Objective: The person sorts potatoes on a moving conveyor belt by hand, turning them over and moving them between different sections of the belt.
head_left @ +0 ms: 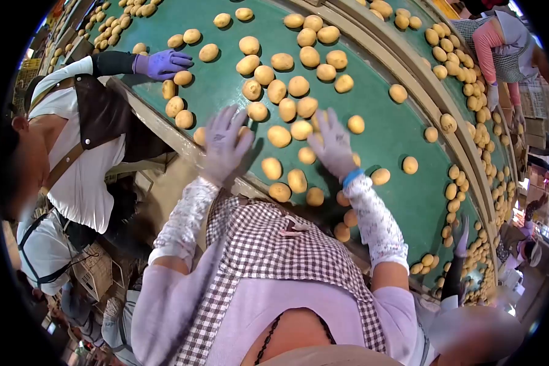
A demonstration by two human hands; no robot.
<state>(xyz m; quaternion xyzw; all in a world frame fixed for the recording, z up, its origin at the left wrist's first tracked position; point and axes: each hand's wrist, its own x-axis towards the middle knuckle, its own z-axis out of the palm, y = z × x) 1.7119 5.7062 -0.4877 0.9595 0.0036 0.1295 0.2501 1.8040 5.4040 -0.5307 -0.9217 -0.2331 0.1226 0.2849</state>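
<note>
My left hand (226,145), in a pale lilac glove, hovers over or rests on potatoes near the belt's front edge, fingers spread. A potato (199,136) shows beside its wrist side, and another is partly hidden behind its fingers. My right hand (335,146), gloved alike with a blue band at the wrist, reaches over the green belt (381,210) with fingers apart. Close to its fingertips lies a potato (301,130), and one more is partly covered by them. Between both hands several loose potatoes (279,136) are scattered. Neither hand grips anything visibly.
At left a co-worker's purple-gloved hand (163,64) reaches onto the belt. Another co-worker's gloved hand (462,236) is at the right. A metal rail (402,64) divides this belt from a further one with many potatoes. A plastic crate (94,268) stands lower left.
</note>
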